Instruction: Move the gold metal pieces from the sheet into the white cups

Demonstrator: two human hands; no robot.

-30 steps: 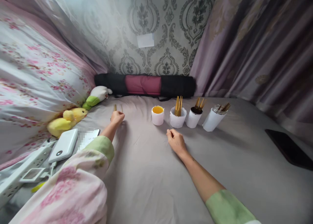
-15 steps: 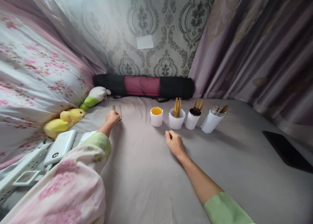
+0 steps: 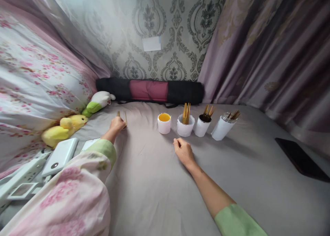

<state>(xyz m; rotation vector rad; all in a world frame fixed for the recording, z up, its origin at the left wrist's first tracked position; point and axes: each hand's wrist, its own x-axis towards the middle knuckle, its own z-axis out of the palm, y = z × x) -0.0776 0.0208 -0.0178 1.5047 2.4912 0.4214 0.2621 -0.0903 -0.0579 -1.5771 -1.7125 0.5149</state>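
At the left, my left hand [image 3: 117, 124] is low over the bed sheet with its fingers closed on thin bamboo sticks [image 3: 125, 117]. Stick ends show beyond and beside the fingers; the hand hides the rest. My right hand [image 3: 183, 150] rests on the sheet in a loose fist, with nothing seen in it. Just beyond it stand a white cup with a yellow inside [image 3: 164, 125] and a wider white cup [image 3: 185, 127] holding several sticks. To the right are a white cup with a dark inside [image 3: 202, 126] and a tilted white cup [image 3: 222, 128], both holding sticks.
A black and maroon rolled bag [image 3: 149, 90] lies along the wall. Plush toys [image 3: 64, 127], a white power bank [image 3: 59, 157] and a power strip [image 3: 23, 176] are at the left. A dark phone [image 3: 301, 158] lies at the right on the grey sheet [image 3: 154, 194].
The view has shifted very slightly. Both hands hold nearly the same places, the left still at the sticks and the right still on the sheet. The cups have not moved.
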